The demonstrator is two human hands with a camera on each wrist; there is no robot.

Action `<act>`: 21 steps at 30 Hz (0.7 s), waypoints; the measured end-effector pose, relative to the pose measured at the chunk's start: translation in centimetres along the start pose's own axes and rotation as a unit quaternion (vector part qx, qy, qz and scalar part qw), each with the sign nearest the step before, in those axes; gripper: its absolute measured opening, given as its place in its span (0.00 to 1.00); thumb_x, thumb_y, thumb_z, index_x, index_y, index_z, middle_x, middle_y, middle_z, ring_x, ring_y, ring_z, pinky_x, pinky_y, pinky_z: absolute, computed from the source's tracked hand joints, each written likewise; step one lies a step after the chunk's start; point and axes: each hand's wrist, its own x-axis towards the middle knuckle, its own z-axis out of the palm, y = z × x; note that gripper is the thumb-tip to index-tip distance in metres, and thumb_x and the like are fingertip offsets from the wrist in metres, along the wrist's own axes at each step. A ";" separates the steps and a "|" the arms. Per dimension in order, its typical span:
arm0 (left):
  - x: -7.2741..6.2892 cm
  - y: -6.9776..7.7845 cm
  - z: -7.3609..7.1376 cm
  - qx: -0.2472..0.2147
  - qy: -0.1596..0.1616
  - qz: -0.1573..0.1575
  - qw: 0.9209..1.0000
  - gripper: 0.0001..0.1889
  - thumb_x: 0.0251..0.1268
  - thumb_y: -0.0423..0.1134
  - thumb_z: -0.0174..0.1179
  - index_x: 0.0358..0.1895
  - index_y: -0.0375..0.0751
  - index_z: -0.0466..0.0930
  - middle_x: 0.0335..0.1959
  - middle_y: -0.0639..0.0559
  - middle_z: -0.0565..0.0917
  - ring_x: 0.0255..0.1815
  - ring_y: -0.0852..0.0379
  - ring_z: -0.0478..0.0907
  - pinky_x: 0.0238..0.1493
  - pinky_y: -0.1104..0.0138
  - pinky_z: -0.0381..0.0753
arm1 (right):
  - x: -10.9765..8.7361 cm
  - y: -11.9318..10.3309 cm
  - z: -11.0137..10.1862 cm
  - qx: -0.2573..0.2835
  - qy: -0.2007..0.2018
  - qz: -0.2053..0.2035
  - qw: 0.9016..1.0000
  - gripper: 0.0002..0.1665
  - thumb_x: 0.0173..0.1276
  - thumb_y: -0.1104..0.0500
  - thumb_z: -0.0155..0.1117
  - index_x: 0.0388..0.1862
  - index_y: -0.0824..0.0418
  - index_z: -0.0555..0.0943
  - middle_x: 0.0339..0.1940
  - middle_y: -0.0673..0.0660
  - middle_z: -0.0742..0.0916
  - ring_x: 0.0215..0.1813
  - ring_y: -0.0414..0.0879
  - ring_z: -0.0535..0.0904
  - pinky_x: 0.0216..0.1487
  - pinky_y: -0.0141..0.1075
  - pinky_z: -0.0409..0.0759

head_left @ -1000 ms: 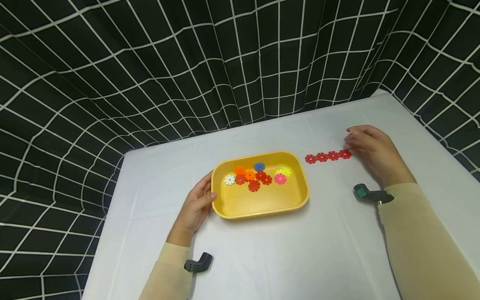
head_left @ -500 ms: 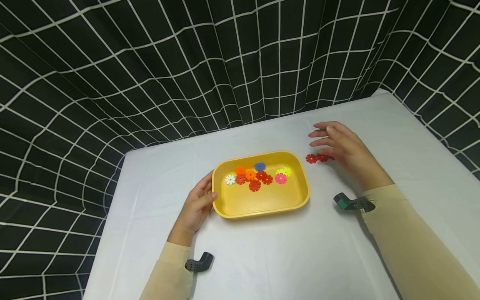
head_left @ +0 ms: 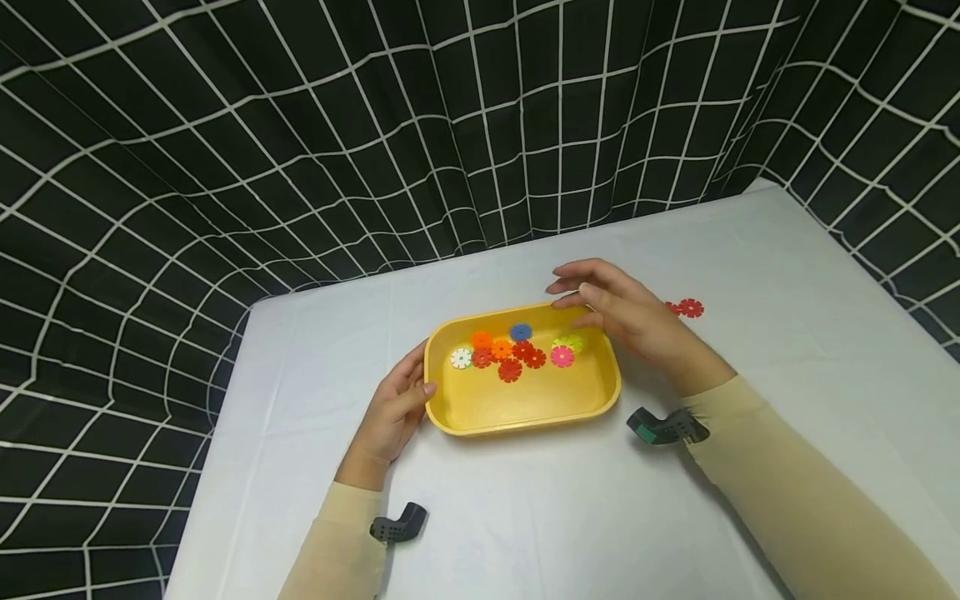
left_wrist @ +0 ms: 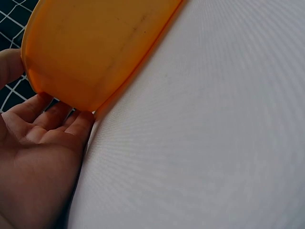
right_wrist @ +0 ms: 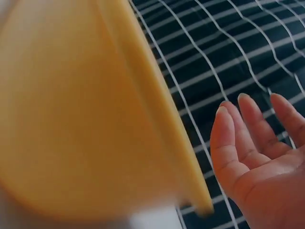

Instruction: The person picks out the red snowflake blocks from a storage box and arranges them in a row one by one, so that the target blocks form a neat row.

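A yellow plastic tray sits on the white-covered table. My left hand grips its left end, thumb over the rim and fingers against the outside wall, as the left wrist view also shows. Inside lie several notched plastic discs: a white disc, orange, blue and red discs, a pink disc and yellow-green ones. My right hand hovers over the tray's far right corner, fingers spread with nothing between them. Beyond its knuckles part of a row of red discs shows; the hand hides the rest.
A white cloth covers the table. A black curtain with a white grid hangs along the far edge and both sides. Dark wrist cameras stick out from both sleeves.
My right hand has moved left from the right end of the red disc row to above the tray's far right corner. The left hand and the tray have stayed almost still.
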 end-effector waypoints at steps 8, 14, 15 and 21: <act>-0.1 0.0 -0.1 -0.003 -0.002 0.001 1.000 0.37 0.77 0.24 0.53 0.87 0.31 0.55 0.86 0.37 0.61 0.85 0.40 0.58 0.77 0.57 0.69 | 1.8 0.8 3.1 -0.015 -0.037 0.021 0.999 0.30 0.84 0.52 0.62 0.78 0.61 0.72 0.72 0.63 0.79 0.73 0.65 0.75 0.69 0.59 0.80; 0.0 0.0 0.0 -0.001 -0.002 -0.002 1.000 0.37 0.77 0.24 0.53 0.87 0.32 0.55 0.85 0.37 0.61 0.85 0.41 0.59 0.77 0.57 0.70 | 2.5 1.8 4.3 -0.022 -0.031 0.052 0.998 0.30 0.83 0.46 0.63 0.76 0.58 0.75 0.72 0.65 0.80 0.72 0.62 0.76 0.72 0.61 0.77; 0.0 0.0 0.0 -0.001 -0.002 -0.002 1.000 0.37 0.77 0.24 0.53 0.87 0.32 0.55 0.86 0.37 0.61 0.85 0.41 0.59 0.77 0.57 0.70 | 2.6 2.0 4.4 -0.029 -0.028 0.062 0.997 0.30 0.83 0.45 0.63 0.75 0.59 0.75 0.72 0.65 0.80 0.72 0.61 0.76 0.73 0.60 0.77; 0.0 0.0 0.0 -0.001 -0.002 0.001 1.000 0.37 0.77 0.24 0.54 0.87 0.32 0.55 0.86 0.38 0.61 0.85 0.41 0.58 0.77 0.57 0.69 | 3.0 2.4 4.9 -0.076 -0.013 0.115 0.990 0.35 0.80 0.37 0.66 0.73 0.59 0.79 0.67 0.59 0.84 0.69 0.60 0.78 0.71 0.58 0.79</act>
